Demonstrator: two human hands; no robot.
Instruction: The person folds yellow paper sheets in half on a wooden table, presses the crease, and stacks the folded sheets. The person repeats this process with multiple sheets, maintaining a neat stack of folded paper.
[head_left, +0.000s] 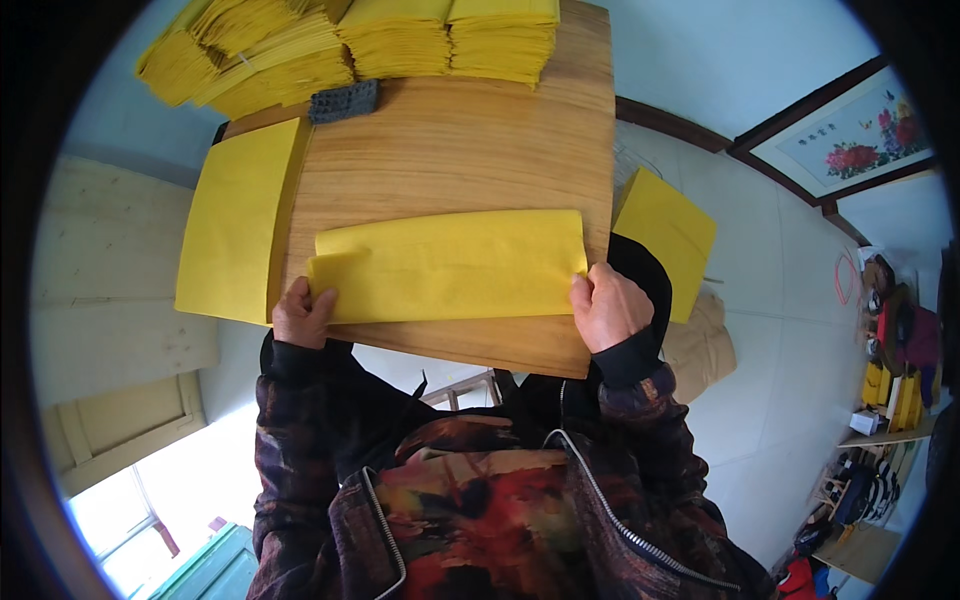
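Note:
A yellow sheet (450, 265), folded over lengthwise into a long strip, lies across the near part of the wooden table. It looks like paper or thin cloth; I cannot tell which. My left hand (302, 313) pinches its left end near the lower corner. At the opposite end, my right hand (608, 306) grips the right edge between thumb and curled fingers. Just left of my left hand sits a thick stack of flat yellow sheets (240, 215) at the table's edge.
Tall piles of folded yellow sheets (395, 40) fill the table's far side. A dark grey knitted-looking block (344, 101) lies before them on the wooden table (450, 140). Another yellow stack (668, 240) stands beyond the right edge, near brown paper or cloth (702, 345) on the floor.

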